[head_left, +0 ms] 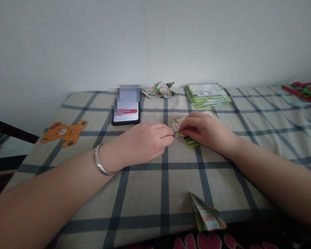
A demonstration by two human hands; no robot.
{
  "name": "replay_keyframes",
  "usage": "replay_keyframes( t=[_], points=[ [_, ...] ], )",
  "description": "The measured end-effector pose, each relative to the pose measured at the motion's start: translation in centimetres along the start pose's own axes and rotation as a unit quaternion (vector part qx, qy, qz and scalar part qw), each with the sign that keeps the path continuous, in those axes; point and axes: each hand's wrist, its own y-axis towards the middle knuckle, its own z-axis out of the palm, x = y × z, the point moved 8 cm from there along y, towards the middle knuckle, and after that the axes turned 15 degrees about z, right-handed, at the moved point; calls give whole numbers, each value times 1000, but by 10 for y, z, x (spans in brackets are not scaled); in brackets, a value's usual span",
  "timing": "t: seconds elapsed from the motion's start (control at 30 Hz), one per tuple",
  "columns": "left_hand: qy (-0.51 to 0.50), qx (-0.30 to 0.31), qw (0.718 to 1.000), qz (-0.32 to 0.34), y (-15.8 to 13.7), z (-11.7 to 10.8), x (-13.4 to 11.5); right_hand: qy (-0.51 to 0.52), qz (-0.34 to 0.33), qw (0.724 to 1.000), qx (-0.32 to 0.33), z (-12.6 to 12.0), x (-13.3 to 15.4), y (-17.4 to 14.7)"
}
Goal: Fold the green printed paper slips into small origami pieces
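Nearest edge: a folded leaflet [208, 215] stands tented at the front of the table [145, 193], partly over the edge above a dark patterned fabric [209, 242]. A knock from the right forearm could tip it off.

Mid-table: the left hand [142, 141], a bangle [101, 160] at its wrist, is pinched with fingertips closed on the near corner of a leaflet [189, 140]. The right hand [204, 129] lies on the same leaflet, fingers curled down, pressing and gripping its left edge. The leaflet lies flat on the checked cloth, just right of the table's centre line, mostly covered by the right hand.

Risk, as judged: both hands work one small corner. A pull by the two hands in opposite directions could tear the paper, and a slip of the pinch could set any crease askew.

Further back: a phone [126, 110] lies face up, screen lit, left of centre. Behind it sit folded pieces [160, 89], and to the right a stack [207, 94] of flat leaflets, all near the wall [155, 38]. Red and green strips [304, 90] lie at the far right.

Not determinable: the leaflet's print, whether any fold is already made under the right hand, and the phone's upper screen, which is blurred. The strips are cut off by the frame edge. A bear print [64, 132] marks the cloth at left.
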Motion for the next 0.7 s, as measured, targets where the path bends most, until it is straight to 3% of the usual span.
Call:
replay_keyframes(
  t=[0.37,0.7],
  points=[
    [-1,14,1000,-25,0,3,1,-137,-166,976,-19,-4,22,-13],
    [15,31,999,-29,3,7,0,-195,-173,965,10,-5,27,-15]
  ],
)
